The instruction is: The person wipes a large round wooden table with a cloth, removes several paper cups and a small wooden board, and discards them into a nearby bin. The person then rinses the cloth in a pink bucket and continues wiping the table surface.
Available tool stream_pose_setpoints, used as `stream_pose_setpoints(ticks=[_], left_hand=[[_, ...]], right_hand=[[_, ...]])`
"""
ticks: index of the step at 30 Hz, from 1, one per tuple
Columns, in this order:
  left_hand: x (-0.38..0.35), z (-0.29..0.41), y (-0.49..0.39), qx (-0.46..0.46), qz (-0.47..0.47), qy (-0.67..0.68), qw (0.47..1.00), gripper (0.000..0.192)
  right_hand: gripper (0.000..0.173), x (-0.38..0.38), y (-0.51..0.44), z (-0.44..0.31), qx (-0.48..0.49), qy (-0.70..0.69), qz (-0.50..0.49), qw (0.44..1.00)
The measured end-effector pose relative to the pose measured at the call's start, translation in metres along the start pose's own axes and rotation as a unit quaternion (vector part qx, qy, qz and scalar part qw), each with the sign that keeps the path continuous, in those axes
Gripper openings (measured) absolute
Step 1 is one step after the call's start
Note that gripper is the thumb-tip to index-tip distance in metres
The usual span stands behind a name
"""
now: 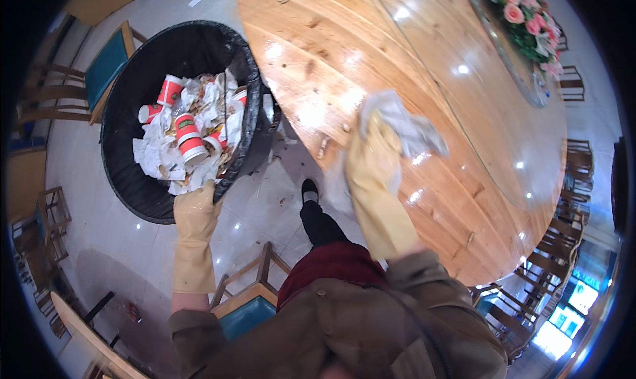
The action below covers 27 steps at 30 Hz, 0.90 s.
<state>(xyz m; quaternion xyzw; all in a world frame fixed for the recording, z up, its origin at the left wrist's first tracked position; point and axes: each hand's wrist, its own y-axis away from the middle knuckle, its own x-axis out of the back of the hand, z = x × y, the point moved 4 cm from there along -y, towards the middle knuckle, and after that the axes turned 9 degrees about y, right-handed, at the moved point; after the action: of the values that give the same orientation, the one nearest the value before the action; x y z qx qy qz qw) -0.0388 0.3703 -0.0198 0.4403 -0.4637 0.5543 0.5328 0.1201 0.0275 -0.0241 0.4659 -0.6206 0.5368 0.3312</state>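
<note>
My left hand (pixel 195 207), in a pale yellow rubber glove, grips the near rim of a large round bin (pixel 112 180) lined with a black bag. Crumpled white tissues (pixel 149 153), red-and-white paper cups (pixel 188 130) and food scraps lie in the bin. My right hand (pixel 375 150), gloved alike, presses a greyish-white cloth (pixel 405 123) onto the round wooden table (pixel 318 26). Something pale and translucent (pixel 338 180), blurred, shows beside that glove at the table's edge. Small brown scraps (pixel 324 145) lie on the wet, shiny wood near the cloth.
A glass turntable (pixel 497 145) covers the table's middle and bears pink and white flowers (pixel 526 18). Wooden chairs with teal seats stand left of the bin (pixel 107 71) and close before me (pixel 248 314). Debris (pixel 282 200) litters the tiled floor between bin and table.
</note>
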Motion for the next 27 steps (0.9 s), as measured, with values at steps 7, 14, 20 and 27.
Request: stream_pose_setpoints(ticks=[7, 14, 20, 27], left_hand=[[-0.008, 0.006, -0.039, -0.046, 0.020, 0.052, 0.997, 0.034], [-0.015, -0.042, -0.017, -0.030, -0.032, 0.026, 0.999, 0.027], [0.002, -0.035, -0.028, -0.067, -0.049, 0.078, 0.993, 0.028], [-0.012, -0.031, -0.033, -0.103, 0.006, 0.081, 0.991, 0.013]], right_hand=[[0.019, -0.105, -0.080, -0.277, 0.215, -0.234, -0.260, 0.912], [0.038, 0.001, -0.043, -0.186, -0.006, -0.781, -0.403, 0.478], [0.049, 0.128, -0.034, 0.040, -0.243, -0.586, -0.159, 0.756], [0.053, 0.051, 0.055, 0.138, -0.178, 0.112, -0.014, 0.978]])
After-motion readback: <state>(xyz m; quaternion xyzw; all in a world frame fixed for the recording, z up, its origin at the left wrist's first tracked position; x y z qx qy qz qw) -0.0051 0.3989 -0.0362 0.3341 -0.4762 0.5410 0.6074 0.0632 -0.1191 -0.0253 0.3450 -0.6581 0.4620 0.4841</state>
